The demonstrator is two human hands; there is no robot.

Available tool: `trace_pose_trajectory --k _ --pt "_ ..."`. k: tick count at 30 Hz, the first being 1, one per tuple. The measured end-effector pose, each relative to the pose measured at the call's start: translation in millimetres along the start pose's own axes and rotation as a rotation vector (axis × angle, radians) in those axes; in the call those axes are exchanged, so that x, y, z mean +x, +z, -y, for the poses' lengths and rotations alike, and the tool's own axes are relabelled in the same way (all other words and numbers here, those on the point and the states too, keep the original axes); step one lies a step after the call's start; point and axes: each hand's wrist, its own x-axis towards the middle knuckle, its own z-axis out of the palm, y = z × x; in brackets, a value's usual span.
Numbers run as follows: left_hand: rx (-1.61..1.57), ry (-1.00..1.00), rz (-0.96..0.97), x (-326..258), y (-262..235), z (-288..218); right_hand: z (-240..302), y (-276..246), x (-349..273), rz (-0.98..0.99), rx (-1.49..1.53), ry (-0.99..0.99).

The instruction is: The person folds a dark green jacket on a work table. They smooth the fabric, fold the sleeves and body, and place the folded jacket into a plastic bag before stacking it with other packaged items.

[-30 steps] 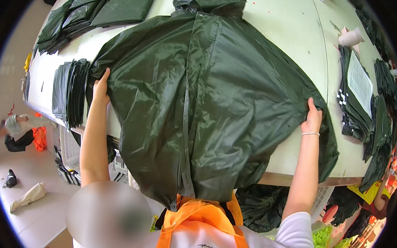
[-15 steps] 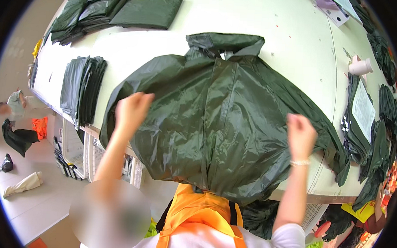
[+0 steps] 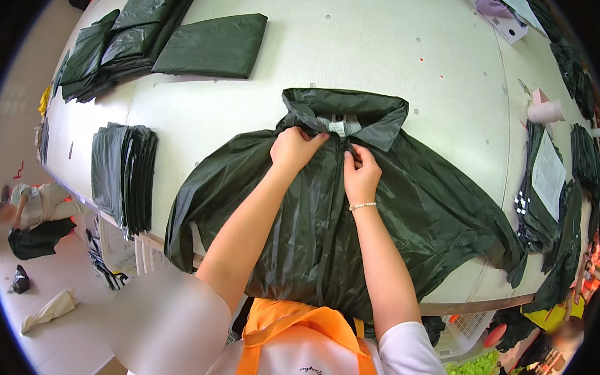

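Note:
A dark green raincoat (image 3: pixel 441 208) lies spread, front up, on the white table (image 3: pixel 388 49), its hem hanging over the near edge. Its collar (image 3: pixel 344 112) points away from me, with a small white label inside. My left hand (image 3: pixel 294 148) pinches the left side of the front opening just below the collar. My right hand (image 3: pixel 360 172), with a bead bracelet on the wrist, grips the right side of the opening beside it. The two hands are almost touching.
Folded dark green coats lie at the far left (image 3: pixel 212 44), and a stack (image 3: pixel 123 175) stands at the left edge. More green pieces with a paper sheet (image 3: pixel 548 173) lie at the right, near a tape roll (image 3: pixel 545 111). A person (image 3: pixel 31 204) crouches on the floor at left.
The coat has been laid flat on the table with the collar showing. Both hands came in from the coat's outer sides to the front opening under the collar.

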Motion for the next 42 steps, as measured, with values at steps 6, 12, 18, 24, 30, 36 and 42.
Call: trace_pose_trajectory --k 6,12,18,24,30,36,42 --pt "0.072 0.126 0.050 -10.8 -12.9 -21.0 10.7 4.5 10.2 0.097 -0.222 -0.023" --pt "-0.588 0.043 0.180 3.4 14.1 -16.4 14.8 -3.4 12.8 0.170 -0.361 -0.282" --pt "-1.001 0.135 0.383 2.3 2.5 4.7 48.9 -3.5 29.6 0.246 -0.077 0.098" --pt "-1.043 0.149 0.397 9.2 6.8 15.1 53.8 12.1 46.4 0.344 -0.388 -0.076" --pt "-1.204 0.081 0.486 8.3 -2.6 9.2 49.6 -6.0 44.0 0.419 -0.637 -0.109" --pt "-1.152 0.116 0.512 12.4 -1.0 17.6 49.7 11.9 45.5 0.295 -0.370 -0.129" --pt "-1.265 0.117 0.493 12.7 2.4 20.9 42.0 22.4 47.6 0.303 -0.404 -0.313"
